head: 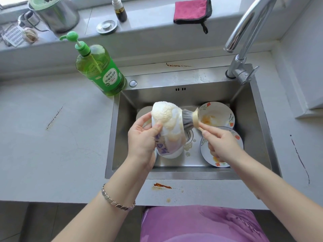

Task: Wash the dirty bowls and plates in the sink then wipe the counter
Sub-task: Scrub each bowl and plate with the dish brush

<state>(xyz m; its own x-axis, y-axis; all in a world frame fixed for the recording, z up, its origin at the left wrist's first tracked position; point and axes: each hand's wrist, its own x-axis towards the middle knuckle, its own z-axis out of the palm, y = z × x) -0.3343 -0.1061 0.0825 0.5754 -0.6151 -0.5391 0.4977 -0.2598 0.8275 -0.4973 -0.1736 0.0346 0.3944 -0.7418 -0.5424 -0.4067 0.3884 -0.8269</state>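
The foam-covered bowl [172,135] was held on its side above the sink [248,119]. The left hand [142,138] grasped its rim, and the right hand [222,142] gripped the handle of a brush [189,118] whose bristles pressed on the bowl's outside. This looked like the scrubbing step, early in the task. Two yellow-smeared plates [218,114] lay in the sink to the right. Next would likely come a rinse under the tap [244,32], with the bowl kept firmly held since the foam looked slippery. The stained worktop [52,145] awaited the pink cloth [191,10].

Over the steel sink [251,130], the left hand [142,138] grips a foamy floral bowl [168,131] while the right hand [221,144] presses a dish brush [189,118] against it.
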